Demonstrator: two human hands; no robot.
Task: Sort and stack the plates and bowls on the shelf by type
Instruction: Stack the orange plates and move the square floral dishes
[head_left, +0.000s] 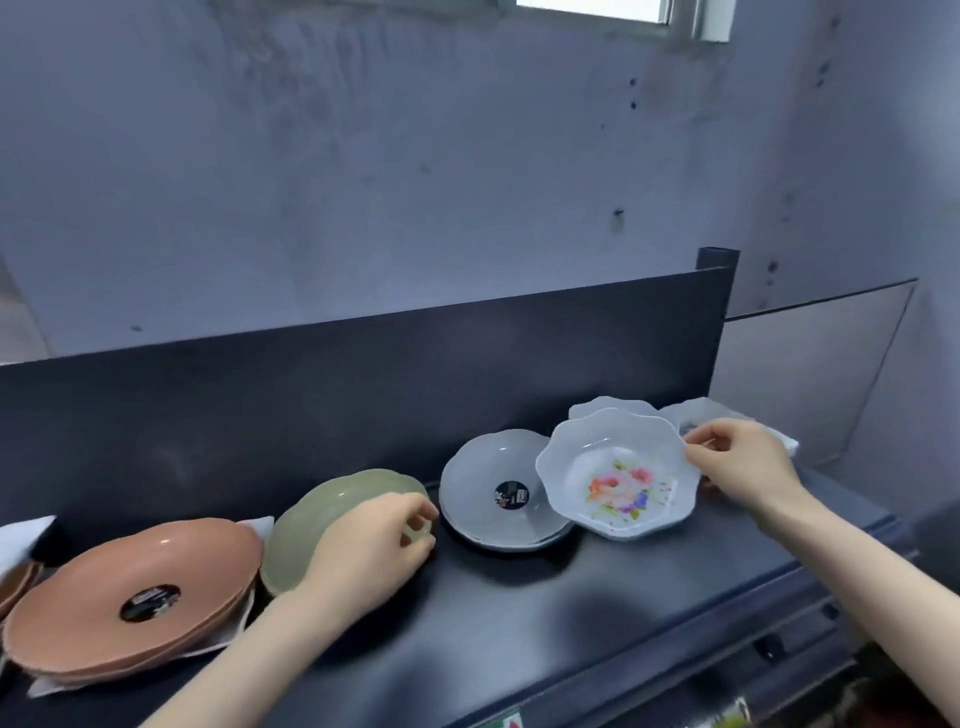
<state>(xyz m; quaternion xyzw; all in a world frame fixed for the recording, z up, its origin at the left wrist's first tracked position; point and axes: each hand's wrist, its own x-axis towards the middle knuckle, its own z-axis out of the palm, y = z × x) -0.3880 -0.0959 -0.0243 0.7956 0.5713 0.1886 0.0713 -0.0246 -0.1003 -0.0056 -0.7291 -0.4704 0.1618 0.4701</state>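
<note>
Nearest me on the shelf (519, 634), at eight o'clock, sits a stack of brown plates (130, 597), and just at its two o'clock my left hand (363, 551) curls its fingers over the rim of a green bowl (322, 509). Further in lie stacked grey plates (483, 483); my right hand (737, 467) pinches the three o'clock rim of a floral bowl (618, 478), which is tilted and overlaps that stack's edge. Behind it, blurred, are what may be more white bowls (613, 408).

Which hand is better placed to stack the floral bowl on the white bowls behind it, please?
The right hand: it pinches the floral bowl by its rim, right beside the white bowls. The left hand grips the green bowl, farther away.
</note>
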